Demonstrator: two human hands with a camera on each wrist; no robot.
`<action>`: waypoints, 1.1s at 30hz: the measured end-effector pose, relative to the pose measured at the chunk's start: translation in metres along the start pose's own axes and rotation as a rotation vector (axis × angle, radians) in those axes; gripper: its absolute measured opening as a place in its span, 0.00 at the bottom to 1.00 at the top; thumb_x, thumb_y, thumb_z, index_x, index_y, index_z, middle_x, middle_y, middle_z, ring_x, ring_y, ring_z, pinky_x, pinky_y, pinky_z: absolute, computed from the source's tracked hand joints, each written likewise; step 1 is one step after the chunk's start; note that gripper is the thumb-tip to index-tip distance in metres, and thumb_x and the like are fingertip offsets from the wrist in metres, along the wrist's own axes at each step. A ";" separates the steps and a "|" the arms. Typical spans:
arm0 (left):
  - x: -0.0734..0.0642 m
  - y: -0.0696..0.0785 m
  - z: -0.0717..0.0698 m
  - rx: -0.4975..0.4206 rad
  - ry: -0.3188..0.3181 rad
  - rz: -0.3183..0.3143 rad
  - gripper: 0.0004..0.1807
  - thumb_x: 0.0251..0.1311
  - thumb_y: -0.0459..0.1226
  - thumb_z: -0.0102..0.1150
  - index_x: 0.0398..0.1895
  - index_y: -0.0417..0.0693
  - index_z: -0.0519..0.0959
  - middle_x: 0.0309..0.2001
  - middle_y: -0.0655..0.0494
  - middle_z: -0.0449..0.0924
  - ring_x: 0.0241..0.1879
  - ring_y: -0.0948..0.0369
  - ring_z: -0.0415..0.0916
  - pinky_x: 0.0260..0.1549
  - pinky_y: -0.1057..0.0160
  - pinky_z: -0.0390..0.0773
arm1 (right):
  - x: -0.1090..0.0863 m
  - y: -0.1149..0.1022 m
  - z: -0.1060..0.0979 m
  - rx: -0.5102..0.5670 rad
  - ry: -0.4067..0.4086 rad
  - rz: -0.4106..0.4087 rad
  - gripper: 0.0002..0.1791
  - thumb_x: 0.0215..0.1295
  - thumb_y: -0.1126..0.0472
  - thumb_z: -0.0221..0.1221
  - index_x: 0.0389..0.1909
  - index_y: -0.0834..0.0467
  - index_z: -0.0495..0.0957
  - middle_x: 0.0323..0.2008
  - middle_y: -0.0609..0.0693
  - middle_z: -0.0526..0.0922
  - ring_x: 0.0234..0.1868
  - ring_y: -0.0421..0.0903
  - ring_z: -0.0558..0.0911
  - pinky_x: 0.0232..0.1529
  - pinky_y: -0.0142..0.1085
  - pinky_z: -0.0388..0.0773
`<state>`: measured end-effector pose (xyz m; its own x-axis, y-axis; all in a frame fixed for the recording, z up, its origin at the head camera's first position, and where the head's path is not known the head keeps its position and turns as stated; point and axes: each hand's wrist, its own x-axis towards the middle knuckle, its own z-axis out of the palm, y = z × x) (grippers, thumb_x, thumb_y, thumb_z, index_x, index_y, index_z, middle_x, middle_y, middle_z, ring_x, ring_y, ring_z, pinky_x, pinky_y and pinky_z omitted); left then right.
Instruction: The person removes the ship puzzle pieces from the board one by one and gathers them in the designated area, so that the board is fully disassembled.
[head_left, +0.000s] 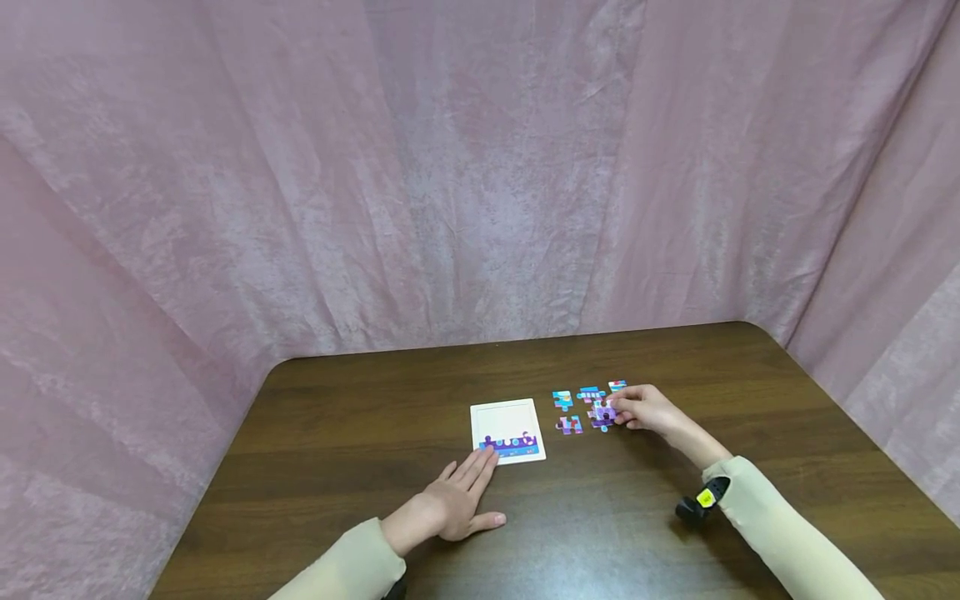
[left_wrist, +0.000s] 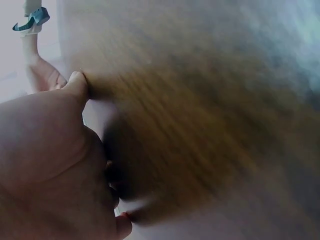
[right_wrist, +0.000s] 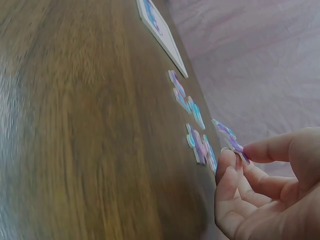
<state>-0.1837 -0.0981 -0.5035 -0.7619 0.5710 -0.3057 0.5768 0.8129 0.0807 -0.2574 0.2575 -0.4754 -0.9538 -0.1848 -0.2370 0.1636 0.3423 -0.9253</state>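
Curtains (head_left: 480, 167) back the desk (head_left: 360, 417); puzzle tray (head_left: 504, 417) filled only below, loose pieces (head_left: 567, 425) unplaced; left hand (head_left: 460, 498) flat, right hand (head_left: 647, 409) pinching a piece (right_wrist: 231, 139).

We see the square white puzzle tray (right_wrist: 164, 34) cut off at the right wrist view's top, and the brown wooden tabletop (left_wrist: 200, 110) blurred in the left wrist view.
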 end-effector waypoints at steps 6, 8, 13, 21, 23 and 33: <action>0.001 0.000 -0.001 0.016 -0.010 -0.011 0.48 0.65 0.68 0.34 0.78 0.49 0.39 0.79 0.56 0.35 0.78 0.59 0.38 0.73 0.51 0.52 | -0.002 0.002 -0.008 -0.001 0.014 0.023 0.21 0.70 0.64 0.51 0.55 0.78 0.68 0.23 0.41 0.79 0.26 0.32 0.79 0.27 0.25 0.77; 0.000 0.001 -0.003 0.017 -0.010 -0.018 0.48 0.65 0.67 0.35 0.78 0.50 0.39 0.79 0.56 0.35 0.78 0.59 0.38 0.73 0.51 0.53 | -0.002 0.003 -0.010 -0.013 0.023 0.036 0.21 0.71 0.64 0.51 0.56 0.78 0.68 0.24 0.41 0.79 0.26 0.32 0.79 0.27 0.25 0.77; -0.001 0.001 -0.003 0.016 -0.009 -0.020 0.48 0.65 0.67 0.35 0.78 0.50 0.39 0.79 0.57 0.35 0.78 0.59 0.38 0.73 0.51 0.53 | -0.004 0.006 -0.013 -0.039 0.036 0.055 0.21 0.71 0.64 0.50 0.56 0.77 0.68 0.24 0.42 0.80 0.27 0.33 0.79 0.28 0.25 0.77; 0.002 -0.002 0.004 0.029 0.004 -0.003 0.49 0.64 0.70 0.30 0.78 0.50 0.39 0.79 0.57 0.35 0.78 0.59 0.38 0.73 0.51 0.53 | -0.005 0.010 -0.016 -0.141 0.067 0.024 0.17 0.70 0.65 0.50 0.50 0.76 0.73 0.28 0.45 0.81 0.27 0.34 0.79 0.26 0.27 0.76; 0.002 -0.002 0.003 0.030 0.004 0.002 0.50 0.63 0.70 0.28 0.78 0.50 0.39 0.79 0.56 0.34 0.78 0.59 0.37 0.73 0.51 0.53 | -0.004 0.010 -0.018 -0.173 0.075 0.018 0.15 0.70 0.65 0.51 0.47 0.75 0.74 0.27 0.45 0.81 0.27 0.35 0.79 0.26 0.28 0.76; 0.002 -0.002 0.004 0.046 0.012 0.007 0.50 0.63 0.70 0.28 0.78 0.50 0.39 0.79 0.56 0.35 0.78 0.58 0.38 0.73 0.50 0.54 | -0.002 0.014 -0.024 -0.300 0.128 -0.007 0.12 0.69 0.65 0.52 0.42 0.72 0.78 0.20 0.44 0.80 0.25 0.36 0.78 0.25 0.29 0.74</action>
<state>-0.1854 -0.0995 -0.5080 -0.7614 0.5781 -0.2935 0.5946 0.8031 0.0393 -0.2593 0.2843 -0.4809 -0.9817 -0.0776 -0.1739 0.0931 0.6011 -0.7937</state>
